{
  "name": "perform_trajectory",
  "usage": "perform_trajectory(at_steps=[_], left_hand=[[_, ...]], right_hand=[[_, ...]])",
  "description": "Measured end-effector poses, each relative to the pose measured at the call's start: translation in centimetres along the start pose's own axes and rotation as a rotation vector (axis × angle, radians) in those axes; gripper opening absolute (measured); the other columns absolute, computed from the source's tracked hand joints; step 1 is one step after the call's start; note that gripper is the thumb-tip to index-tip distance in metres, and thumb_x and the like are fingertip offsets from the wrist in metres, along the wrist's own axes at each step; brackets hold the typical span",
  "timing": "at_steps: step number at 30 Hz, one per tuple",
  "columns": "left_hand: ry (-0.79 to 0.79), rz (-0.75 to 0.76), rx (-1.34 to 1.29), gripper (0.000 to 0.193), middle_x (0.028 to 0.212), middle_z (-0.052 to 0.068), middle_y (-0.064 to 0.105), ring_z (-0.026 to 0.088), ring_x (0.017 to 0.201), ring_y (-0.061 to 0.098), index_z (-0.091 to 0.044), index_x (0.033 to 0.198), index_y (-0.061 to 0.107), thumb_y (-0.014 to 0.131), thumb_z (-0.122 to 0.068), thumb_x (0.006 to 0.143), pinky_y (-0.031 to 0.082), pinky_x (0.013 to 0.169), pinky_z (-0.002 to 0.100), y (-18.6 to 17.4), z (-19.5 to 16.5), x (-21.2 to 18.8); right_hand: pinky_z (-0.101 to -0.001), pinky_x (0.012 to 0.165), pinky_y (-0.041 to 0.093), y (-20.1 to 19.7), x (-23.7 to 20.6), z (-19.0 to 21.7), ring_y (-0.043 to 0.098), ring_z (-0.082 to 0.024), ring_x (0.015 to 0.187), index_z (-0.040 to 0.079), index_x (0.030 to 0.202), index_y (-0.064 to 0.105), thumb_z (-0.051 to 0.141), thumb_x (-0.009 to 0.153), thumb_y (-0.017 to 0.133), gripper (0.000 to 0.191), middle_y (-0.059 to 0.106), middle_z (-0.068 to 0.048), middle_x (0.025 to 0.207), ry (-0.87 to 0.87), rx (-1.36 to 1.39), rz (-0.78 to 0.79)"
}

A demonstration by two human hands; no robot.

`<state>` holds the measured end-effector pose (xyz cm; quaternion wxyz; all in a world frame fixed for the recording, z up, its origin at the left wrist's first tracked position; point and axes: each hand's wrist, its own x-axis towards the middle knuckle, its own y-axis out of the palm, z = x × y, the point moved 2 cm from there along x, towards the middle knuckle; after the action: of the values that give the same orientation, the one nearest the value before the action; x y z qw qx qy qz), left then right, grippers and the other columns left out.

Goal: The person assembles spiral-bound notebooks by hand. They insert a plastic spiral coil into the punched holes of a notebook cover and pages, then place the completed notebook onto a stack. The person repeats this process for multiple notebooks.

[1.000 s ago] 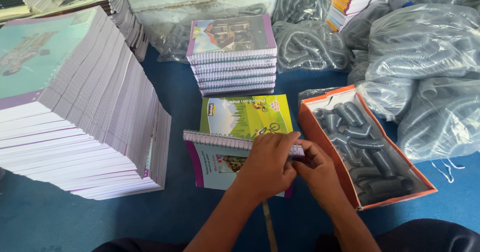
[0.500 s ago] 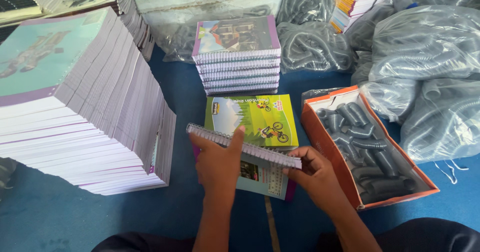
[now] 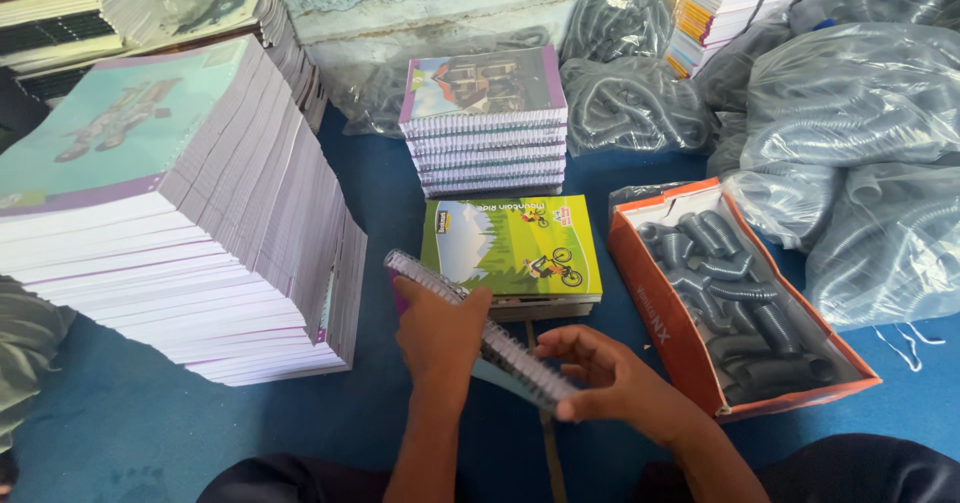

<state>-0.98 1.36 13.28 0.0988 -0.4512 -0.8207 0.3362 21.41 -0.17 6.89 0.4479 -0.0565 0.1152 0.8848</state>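
Two hands work one spiral-bound notebook (image 3: pixel 480 348), lifted off the blue floor (image 3: pixel 400 213) and held between them. The left hand (image 3: pixel 440 333) is clenched around the middle of the book, thumb on the near side and fingers wrapped behind, so most of the cover is hidden. The right hand (image 3: pixel 600 373) pinches the lower end of the grey spiral coil (image 3: pixel 500 353) with thumb and forefinger, the other fingers loosely spread.

To do this step well, as I judge it, the left hand should keep the pages squared and the punched edge steady, while the right fingertips guide the coil end without bending it; squeezing too hard could flatten the loops.

The notebook's long axis follows its bound edge, which runs diagonally from up and left of the left hand down to the right fingertips. The coil edge faces upward toward the camera, and the pages hang away below it.

Just beyond the hands lies a green-covered notebook (image 3: pixel 512 245) on a short pile. Farther ahead stands a stack of bound notebooks (image 3: pixel 485 128). Right of the right hand sits an orange box of grey coils (image 3: pixel 735 303); left of the left hand rises a tall stack of unbound pads (image 3: pixel 170 223).
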Motion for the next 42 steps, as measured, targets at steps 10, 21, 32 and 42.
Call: perform_trajectory(at_steps=[10,21,32,42], left_hand=[[0.294,0.051,0.165,0.099,0.103,0.029,0.072,0.042,0.097,0.074,0.007,0.147,0.036,0.08,-0.036,0.068,0.057,0.091,0.044,-5.7,-1.9,0.1],[0.566,0.384,0.336,0.099,0.082,0.018,0.074,0.036,0.077,0.074,-0.012,0.15,0.038,0.08,-0.034,0.063,0.055,0.071,0.044,-12.6,-7.5,0.5],[0.988,0.474,0.689,0.056,0.097,0.015,0.075,0.038,0.092,0.071,-0.016,0.115,0.067,0.078,-0.031,0.062,0.054,0.082,0.048,-8.4,-9.5,0.0],[1.046,0.428,0.617,0.05,0.098,0.015,0.074,0.036,0.092,0.07,-0.014,0.107,0.073,0.079,-0.032,0.061,0.055,0.08,0.046,-3.3,-6.1,2.8]], right_hand=[[-0.0493,0.106,0.049,-2.2,0.2,0.2,0.061,-0.035,0.127,-0.003,0.132,0.057,0.043,0.085,0.066,0.066,0.064,-0.023,0.128,-0.229,0.205,-0.128],[-0.0474,0.098,0.053,-3.1,0.8,-0.9,0.067,-0.035,0.115,-0.006,0.128,0.06,0.033,0.091,0.061,0.054,0.067,-0.023,0.12,-0.251,0.214,-0.259],[-0.0373,0.096,0.054,-1.1,1.0,-0.2,0.064,-0.019,0.119,0.009,0.135,0.053,0.014,0.081,0.077,0.06,0.066,-0.007,0.124,-0.26,-0.327,-0.505],[-0.0316,0.08,0.054,-2.4,1.8,-1.5,0.069,-0.016,0.089,0.004,0.114,0.068,0.011,0.094,0.067,0.021,0.074,-0.008,0.095,-0.203,-0.323,-0.578]])
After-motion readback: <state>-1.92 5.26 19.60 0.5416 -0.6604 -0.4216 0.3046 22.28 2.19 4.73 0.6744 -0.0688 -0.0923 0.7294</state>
